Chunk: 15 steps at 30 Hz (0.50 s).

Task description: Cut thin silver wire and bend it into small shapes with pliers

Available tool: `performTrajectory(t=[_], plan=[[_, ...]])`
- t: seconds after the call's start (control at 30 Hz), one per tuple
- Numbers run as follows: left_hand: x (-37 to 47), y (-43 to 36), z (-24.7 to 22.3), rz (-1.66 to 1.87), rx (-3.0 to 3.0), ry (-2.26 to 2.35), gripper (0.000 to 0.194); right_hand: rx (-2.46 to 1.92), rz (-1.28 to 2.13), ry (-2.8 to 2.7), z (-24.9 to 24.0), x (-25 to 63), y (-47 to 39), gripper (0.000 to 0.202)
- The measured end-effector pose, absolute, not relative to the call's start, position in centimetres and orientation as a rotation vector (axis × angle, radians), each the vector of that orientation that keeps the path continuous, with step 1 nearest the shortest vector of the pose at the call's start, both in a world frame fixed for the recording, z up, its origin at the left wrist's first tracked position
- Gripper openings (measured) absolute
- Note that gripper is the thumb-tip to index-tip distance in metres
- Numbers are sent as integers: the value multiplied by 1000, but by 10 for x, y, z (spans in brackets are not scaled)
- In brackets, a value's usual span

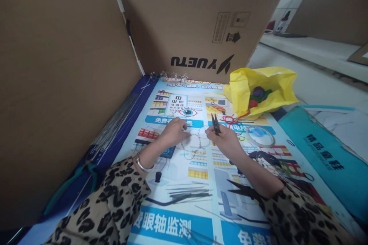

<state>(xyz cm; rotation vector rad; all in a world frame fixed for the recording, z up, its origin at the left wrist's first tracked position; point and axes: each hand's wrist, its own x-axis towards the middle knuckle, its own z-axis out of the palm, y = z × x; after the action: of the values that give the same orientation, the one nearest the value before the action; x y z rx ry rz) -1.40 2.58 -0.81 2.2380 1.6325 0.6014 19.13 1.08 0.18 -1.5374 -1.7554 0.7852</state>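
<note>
My left hand (175,133) is over the printed sheet, fingers curled with the tips close together; whatever they pinch is too small to make out. In my right hand (225,141) is a pair of small black-jawed pliers (215,122), jaws pointing away from me and slightly apart. Between the hands, thin wire loops (195,145) lie on the sheet. Nearer to me is a bundle of short wires (188,193). Dark scissor blades (243,190) stick out from under my right forearm.
Cardboard panels (184,19) stand at the back and left. A yellow bag (267,84) holds coloured yarn. At right are a tape roll (260,136) and a teal box (324,157). Long wires (116,122) and green-handled pliers (74,182) lie left.
</note>
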Motion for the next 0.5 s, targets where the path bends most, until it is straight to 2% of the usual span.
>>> performTrajectory(t=[0.5], plan=[[-13,11,6,657,1990,1577,11,-1522,899,-1740,6,192,10,24]])
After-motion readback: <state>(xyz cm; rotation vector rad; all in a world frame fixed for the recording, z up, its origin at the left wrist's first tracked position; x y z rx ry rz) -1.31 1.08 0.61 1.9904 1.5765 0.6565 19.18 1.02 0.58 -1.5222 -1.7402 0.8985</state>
